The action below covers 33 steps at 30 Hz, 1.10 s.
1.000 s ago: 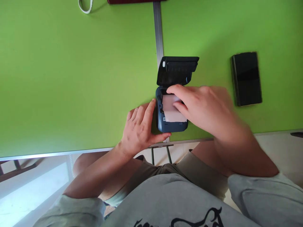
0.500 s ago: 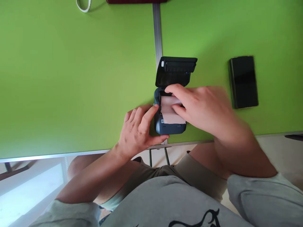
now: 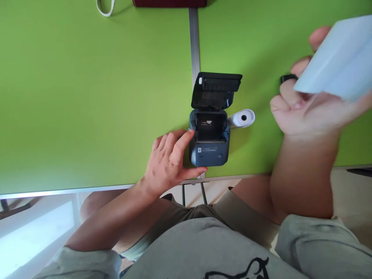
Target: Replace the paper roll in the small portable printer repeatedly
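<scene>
A small dark blue printer sits near the table's front edge with its black lid raised and its paper bay bare inside. My left hand steadies it from the left, index finger on its left side and thumb at its front edge. Against the printer's right side lies a white paper roll. My right hand, palm turned up, is raised at the far right and holds a pale bluish-white sheet, which runs out of the frame.
A black phone-like object lies mostly hidden behind my right hand. At the top edge are a dark red object and a white loop. A metal strip divides the green table.
My right hand has moved from the printer to the far right and now holds the sheet. The paper is out of the bay, and a roll shows beside the printer. My left hand stays put.
</scene>
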Available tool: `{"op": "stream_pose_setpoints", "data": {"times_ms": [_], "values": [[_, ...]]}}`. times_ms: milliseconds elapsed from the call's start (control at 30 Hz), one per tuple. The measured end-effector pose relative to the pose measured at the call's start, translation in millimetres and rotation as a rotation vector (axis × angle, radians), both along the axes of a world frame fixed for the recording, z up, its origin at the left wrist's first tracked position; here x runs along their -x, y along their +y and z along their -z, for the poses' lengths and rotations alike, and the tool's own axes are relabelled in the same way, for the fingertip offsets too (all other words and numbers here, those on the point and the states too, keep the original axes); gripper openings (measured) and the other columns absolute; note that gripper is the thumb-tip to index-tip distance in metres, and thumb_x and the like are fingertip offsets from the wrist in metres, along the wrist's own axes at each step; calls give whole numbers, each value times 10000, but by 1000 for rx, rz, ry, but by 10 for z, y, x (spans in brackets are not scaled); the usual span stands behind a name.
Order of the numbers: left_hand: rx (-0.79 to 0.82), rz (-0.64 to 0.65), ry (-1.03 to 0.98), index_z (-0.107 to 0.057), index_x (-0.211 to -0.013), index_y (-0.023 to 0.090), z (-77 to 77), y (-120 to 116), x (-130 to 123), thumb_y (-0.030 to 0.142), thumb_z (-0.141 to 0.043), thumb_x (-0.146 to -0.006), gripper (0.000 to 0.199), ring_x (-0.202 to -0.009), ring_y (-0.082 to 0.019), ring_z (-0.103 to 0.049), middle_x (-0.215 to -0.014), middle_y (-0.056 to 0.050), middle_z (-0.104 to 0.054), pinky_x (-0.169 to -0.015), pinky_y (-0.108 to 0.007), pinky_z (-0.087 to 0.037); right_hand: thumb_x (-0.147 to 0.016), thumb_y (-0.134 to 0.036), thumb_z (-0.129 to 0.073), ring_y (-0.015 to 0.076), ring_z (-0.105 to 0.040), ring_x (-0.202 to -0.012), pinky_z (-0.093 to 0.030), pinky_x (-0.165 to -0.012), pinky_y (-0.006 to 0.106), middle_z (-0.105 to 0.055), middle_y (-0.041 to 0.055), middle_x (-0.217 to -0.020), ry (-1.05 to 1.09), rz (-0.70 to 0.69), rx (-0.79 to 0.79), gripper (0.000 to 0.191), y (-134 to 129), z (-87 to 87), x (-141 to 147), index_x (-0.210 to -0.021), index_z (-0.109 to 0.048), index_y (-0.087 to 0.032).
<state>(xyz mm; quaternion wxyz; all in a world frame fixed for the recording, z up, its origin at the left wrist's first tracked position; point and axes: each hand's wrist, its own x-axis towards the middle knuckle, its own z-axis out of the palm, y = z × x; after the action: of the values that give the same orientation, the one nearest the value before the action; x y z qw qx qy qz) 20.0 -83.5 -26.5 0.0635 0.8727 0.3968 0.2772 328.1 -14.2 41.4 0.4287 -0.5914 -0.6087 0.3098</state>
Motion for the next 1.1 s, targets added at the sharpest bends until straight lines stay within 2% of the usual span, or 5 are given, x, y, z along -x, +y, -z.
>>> {"op": "stream_pose_setpoints", "data": {"times_ms": [100,267,467,733,1100], "values": [[-2,0,5,-362,-1518,119,3,-3,2,813,-470,-952,903,-1021,-273,-655,-1184,-153,-693,-859,-389,-466,-830,-689,-306,162,-498,-606,-256,-431,335,-660,118,-1242,226,-12,99,702,70,171,-224,-1344,-597,-309],[16,1,6,-342,-1547,134,14,-15,11,814,-480,-946,918,-1032,-285,-649,-1196,-153,-691,-863,-398,-464,-806,-556,-610,148,-410,-570,-271,-447,321,-530,25,-856,333,283,95,283,40,275,-127,-875,-483,-312],[42,10,59,-436,-1502,176,-4,-21,18,789,-475,-965,816,-1049,-288,-637,-1232,-154,-679,-876,-406,-450,-802,-447,-700,133,-456,-517,-376,-484,328,-495,-34,-678,-80,379,-76,285,-72,382,52,-764,-469,-286],[40,3,72,-473,-1468,178,-12,-6,4,792,-460,-969,791,-1049,-281,-636,-1215,-148,-674,-885,-404,-447,-828,-384,-768,204,-658,-786,-518,-774,388,-773,67,-1012,-616,220,-119,291,-81,525,-162,-1069,-657,-264],[83,4,48,-449,-1516,201,4,-20,9,795,-531,-934,836,-1066,-294,-635,-1241,-149,-676,-904,-421,-450,-825,-209,-593,395,-650,-1229,-516,-1057,580,-663,158,-1259,-578,196,-296,520,-266,296,-56,-1340,-661,-223]]}}
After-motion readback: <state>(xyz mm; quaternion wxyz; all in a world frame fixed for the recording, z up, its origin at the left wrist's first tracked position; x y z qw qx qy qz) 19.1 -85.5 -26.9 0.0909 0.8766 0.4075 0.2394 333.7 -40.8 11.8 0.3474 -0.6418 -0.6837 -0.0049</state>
